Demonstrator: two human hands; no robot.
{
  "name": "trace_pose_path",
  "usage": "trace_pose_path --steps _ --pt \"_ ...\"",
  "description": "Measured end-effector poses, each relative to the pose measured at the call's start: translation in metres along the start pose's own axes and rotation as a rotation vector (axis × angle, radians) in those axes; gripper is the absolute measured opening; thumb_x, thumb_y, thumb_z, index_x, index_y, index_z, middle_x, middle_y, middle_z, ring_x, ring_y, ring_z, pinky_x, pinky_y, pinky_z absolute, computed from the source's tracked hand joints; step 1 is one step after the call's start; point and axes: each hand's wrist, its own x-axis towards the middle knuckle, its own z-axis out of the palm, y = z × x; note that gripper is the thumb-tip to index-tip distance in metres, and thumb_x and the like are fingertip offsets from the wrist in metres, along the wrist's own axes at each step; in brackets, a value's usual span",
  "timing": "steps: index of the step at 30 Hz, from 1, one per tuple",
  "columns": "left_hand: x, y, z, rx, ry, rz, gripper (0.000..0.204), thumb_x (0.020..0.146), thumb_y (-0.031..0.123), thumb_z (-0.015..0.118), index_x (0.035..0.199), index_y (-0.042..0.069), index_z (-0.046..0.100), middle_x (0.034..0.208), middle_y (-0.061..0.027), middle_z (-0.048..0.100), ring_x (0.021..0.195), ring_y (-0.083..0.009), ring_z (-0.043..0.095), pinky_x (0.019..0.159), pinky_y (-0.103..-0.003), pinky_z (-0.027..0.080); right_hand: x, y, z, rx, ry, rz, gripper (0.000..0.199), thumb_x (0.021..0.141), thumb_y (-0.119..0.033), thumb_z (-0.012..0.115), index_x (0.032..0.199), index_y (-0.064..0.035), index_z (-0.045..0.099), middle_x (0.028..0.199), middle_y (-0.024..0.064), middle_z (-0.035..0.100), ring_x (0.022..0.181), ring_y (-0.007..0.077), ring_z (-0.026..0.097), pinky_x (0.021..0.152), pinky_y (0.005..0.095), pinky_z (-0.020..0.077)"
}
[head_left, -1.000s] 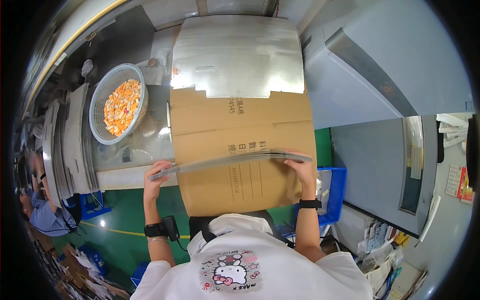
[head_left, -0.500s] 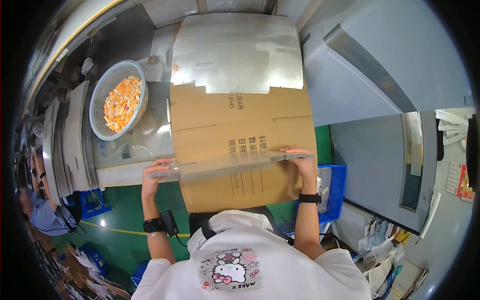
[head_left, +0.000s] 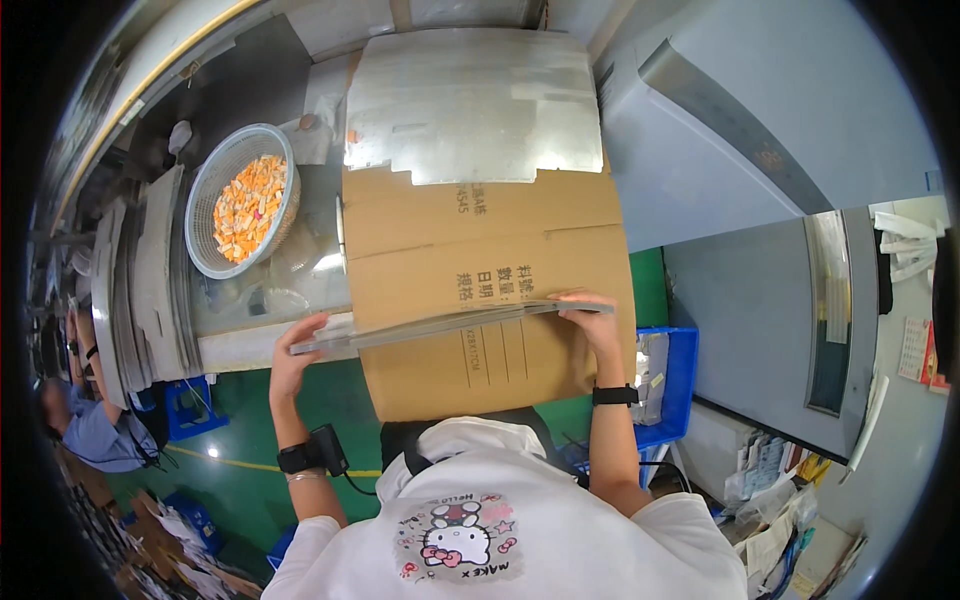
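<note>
A flat grey sheet of board (head_left: 440,325) hangs edge-on in front of me, held level above a flattened brown cardboard box (head_left: 480,280). My left hand (head_left: 295,352) grips the sheet's left end. My right hand (head_left: 590,315) grips its right end, fingers spread over the top. The cardboard box lies under the sheet and reaches away from me. A shiny silver sheet (head_left: 470,100) lies on the far part of the box.
A round mesh basket (head_left: 240,200) of orange and yellow pieces sits at the left. Stacks of grey sheets (head_left: 140,280) stand further left. A blue crate (head_left: 670,380) is at my right. A grey machine (head_left: 760,150) fills the right side. Another person (head_left: 85,420) sits at the far left.
The grey sheet has moved a little away from me over the brown box, both hands staying on its ends.
</note>
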Motion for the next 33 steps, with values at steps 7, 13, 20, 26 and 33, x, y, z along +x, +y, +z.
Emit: trace_pose_path --steps 7,13,20,26,33 --pt "-0.001 0.117 0.055 0.732 -0.036 0.496 0.073 0.051 0.018 0.067 0.117 0.005 0.037 0.12 -0.0136 0.035 0.113 -0.0269 0.031 0.093 -0.037 0.023 0.001 0.009 -0.003 0.017 -0.021 -0.022 0.019 0.06 0.013 0.054 0.075 0.0028 0.06 0.078 0.0133 0.059 0.071 0.019 0.057 0.063 0.0253 0.0465" --pt "0.019 0.133 0.148 1.029 -0.344 0.52 0.09 0.048 0.023 0.071 0.124 0.008 0.025 0.121 -0.0159 0.033 0.105 -0.0314 0.037 0.089 -0.037 0.031 0.003 0.013 -0.003 0.072 -0.052 -0.071 0.02 0.061 0.013 0.054 0.076 0.0025 0.06 0.079 0.0134 0.059 0.068 0.0175 0.056 0.062 0.0249 0.0464" --pt "0.019 0.108 0.139 1.183 -0.284 0.407 0.061 0.056 0.019 0.065 0.112 0.014 0.043 0.099 -0.011 0.053 0.083 -0.0265 0.053 0.07 -0.035 0.043 0.004 0.01 -0.002 0.047 -0.054 -0.105 0.021 0.061 0.013 0.054 0.076 0.0012 0.061 0.079 0.0118 0.06 0.069 0.0168 0.056 0.063 0.0246 0.0461" --pt "0.011 0.101 0.147 1.125 -0.204 0.443 0.023 0.063 0.012 0.056 0.087 0.014 0.058 0.071 -0.008 0.059 0.064 -0.0235 0.056 0.056 -0.033 0.045 0.0 0.005 0.0 -0.116 0.015 -0.075 0.023 0.06 0.01 0.058 0.08 -0.0001 0.061 0.078 0.0088 0.06 0.071 0.0155 0.056 0.063 0.0215 0.0446" --pt "0.007 0.098 0.145 1.145 -0.219 0.501 0.024 0.064 0.01 0.055 0.088 0.014 0.057 0.074 -0.0072 0.059 0.063 -0.0234 0.056 0.054 -0.033 0.045 -0.025 -0.025 -0.006 -0.173 0.198 -0.213 0.045 0.052 -0.005 0.067 0.096 -0.0031 0.054 0.1 0.0062 0.054 0.095 0.0169 0.047 0.083 0.03 0.0341"
